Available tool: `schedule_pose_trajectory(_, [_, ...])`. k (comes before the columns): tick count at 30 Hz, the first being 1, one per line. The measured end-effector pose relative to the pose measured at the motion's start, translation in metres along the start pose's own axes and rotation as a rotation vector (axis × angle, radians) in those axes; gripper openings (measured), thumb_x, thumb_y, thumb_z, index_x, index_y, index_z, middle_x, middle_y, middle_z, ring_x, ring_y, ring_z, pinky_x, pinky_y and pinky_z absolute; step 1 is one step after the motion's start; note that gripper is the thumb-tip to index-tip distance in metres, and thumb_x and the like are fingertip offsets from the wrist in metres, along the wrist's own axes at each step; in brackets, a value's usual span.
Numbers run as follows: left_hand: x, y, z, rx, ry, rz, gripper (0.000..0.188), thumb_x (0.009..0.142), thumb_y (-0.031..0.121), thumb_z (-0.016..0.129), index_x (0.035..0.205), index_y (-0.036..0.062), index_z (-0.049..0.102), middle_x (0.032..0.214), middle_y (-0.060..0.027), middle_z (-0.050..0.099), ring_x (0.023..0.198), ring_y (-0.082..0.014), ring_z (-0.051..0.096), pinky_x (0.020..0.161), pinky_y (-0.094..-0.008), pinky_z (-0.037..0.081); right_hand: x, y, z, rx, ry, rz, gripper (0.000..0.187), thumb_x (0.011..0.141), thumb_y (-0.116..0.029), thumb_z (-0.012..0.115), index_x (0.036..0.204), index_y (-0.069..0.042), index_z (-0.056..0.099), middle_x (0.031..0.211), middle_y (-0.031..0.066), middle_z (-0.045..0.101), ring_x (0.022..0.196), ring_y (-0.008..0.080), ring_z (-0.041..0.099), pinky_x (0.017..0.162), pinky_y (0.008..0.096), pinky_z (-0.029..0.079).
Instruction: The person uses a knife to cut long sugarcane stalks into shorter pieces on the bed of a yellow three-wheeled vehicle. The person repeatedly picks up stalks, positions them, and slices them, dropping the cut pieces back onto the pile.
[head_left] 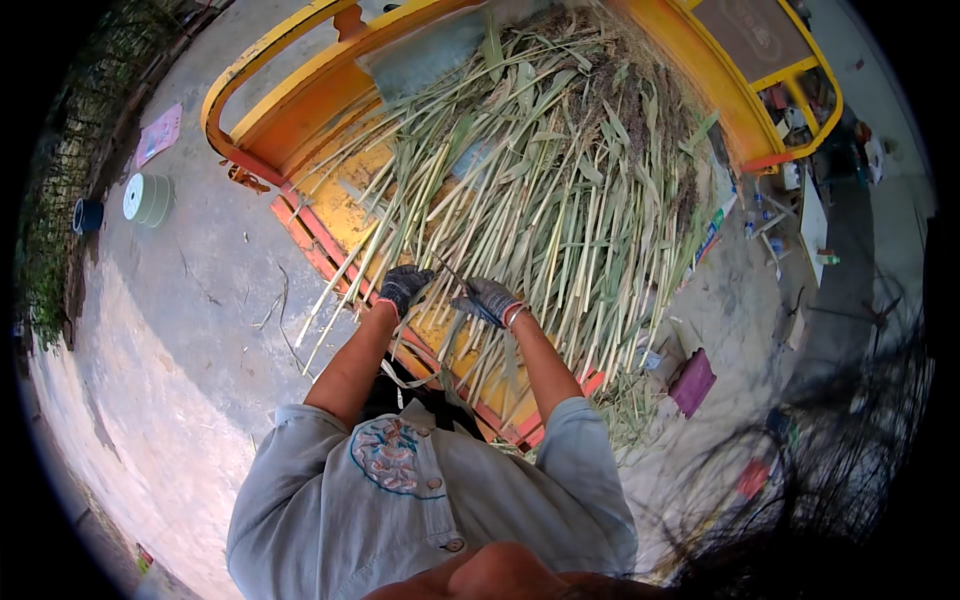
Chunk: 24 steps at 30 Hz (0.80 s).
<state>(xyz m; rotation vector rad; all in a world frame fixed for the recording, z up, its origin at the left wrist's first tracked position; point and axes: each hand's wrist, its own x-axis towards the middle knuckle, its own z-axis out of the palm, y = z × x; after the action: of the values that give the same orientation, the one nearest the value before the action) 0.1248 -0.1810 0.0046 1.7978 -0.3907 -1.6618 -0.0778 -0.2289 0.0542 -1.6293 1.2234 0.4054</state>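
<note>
A large heap of cut, sorghum-like stalks (pixel 560 215) lies on a yellow cart bed (pixel 340 185). The pale cut ends point toward me, and the dark seed heads (pixel 625 115) are bunched at the far right. My left hand (pixel 405 287), in a dark grey glove, is closed around stalk ends at the heap's near left edge. Just right of it, my gloved right hand (pixel 488 300) has its fingers curled together over the stalks. A thin dark strip (pixel 447 266) reaches from the right hand toward the left; I cannot tell whether it is a blade or a stem.
Yellow railings (pixel 265 60) stand on both sides of the cart, and a red-orange edge (pixel 310 235) runs along its near side. On the concrete floor are a pale round tub (pixel 148 199), a dark blue bucket (pixel 87 215) and a purple piece (pixel 692 382). Clutter lies at the right.
</note>
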Motion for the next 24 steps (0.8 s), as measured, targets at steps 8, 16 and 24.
schedule_pose_trajectory(8, [-0.020,0.016,0.009,-0.176,-0.125,-0.150,0.023,0.076,0.027,0.070,0.083,0.0069,0.062,0.076,-0.0050,0.058,0.062,-0.0189,0.054,0.052,-0.0347,0.048,0.044,0.016,-0.005,0.291,-0.066,-0.078,0.044,0.075,-0.048,0.064,0.087,-0.007,0.053,0.078,0.0058,0.052,0.070,0.0200,0.050,0.070,0.0328,0.042])
schedule_pose_trajectory(16, [-0.009,0.015,-0.010,-0.085,-0.302,-0.176,0.023,0.079,0.028,0.067,0.080,0.0059,0.062,0.068,-0.0048,0.057,0.056,-0.0172,0.054,0.047,-0.0331,0.047,0.054,-0.009,-0.030,0.065,-0.135,-0.158,0.025,0.085,-0.028,0.056,0.096,-0.006,0.054,0.080,0.0087,0.055,0.071,0.0220,0.052,0.069,0.0355,0.043])
schedule_pose_trajectory(24, [0.009,-0.079,-0.046,1.038,-0.458,0.680,0.021,0.076,0.024,0.061,0.091,0.0099,0.063,0.083,-0.0131,0.061,0.071,-0.0299,0.058,0.067,-0.0381,0.048,0.026,0.020,-0.006,-0.192,0.078,-0.238,0.048,0.074,-0.042,0.064,0.101,-0.002,0.056,0.084,0.0198,0.061,0.080,0.0351,0.059,0.072,0.0419,0.045])
